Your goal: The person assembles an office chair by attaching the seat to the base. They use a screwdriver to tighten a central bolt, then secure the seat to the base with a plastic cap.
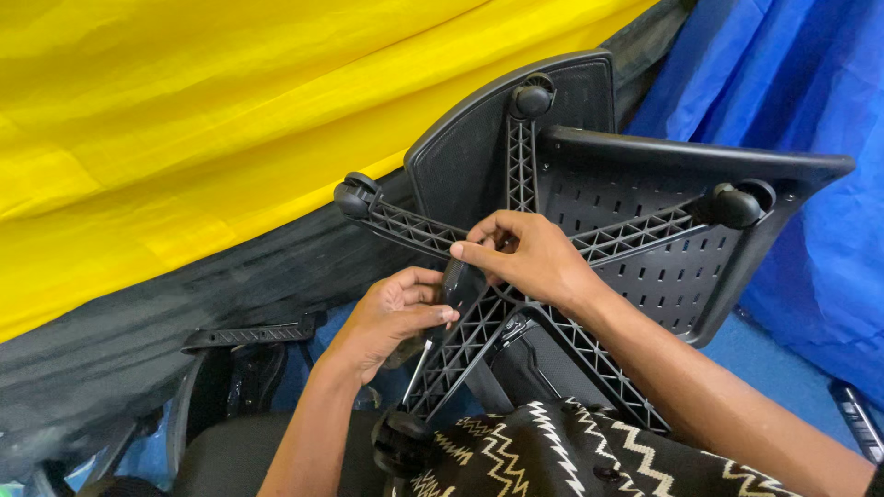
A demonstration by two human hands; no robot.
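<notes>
- Nearest the camera, a black cloth with cream zigzag stripes [552,451] lies along the bottom edge, under the forearms.
- Just above it stands a black plastic five-armed chair base with ribbed, lattice-like spokes [520,175], turned up toward the viewer at mid-frame, its hub hidden beneath the hands.
- Left hand [391,317] is curled around a dark-handled screwdriver [453,281], its thin metal shaft running down and left beside one spoke; the thumb presses against the handle.
- Right hand [529,258] rests over the hub, fingers bent and narrow, fingertips touching the top of the screwdriver handle and the spoke junction.
- Small black castor wheels [737,204] sit at the spoke ends, one at the top, one at the left, one at the right and one low by the cloth.
- Behind the base lies a black perforated plastic seat shell [672,267], tilted on its side.
- A detached black armrest piece [249,336] lies to the left, on dark grey fabric [138,368].
- Bright yellow draped cloth [184,120] fills the upper left of the room.
- Blue sheeting [810,83] covers the right side and runs down to a blue floor [764,354].
</notes>
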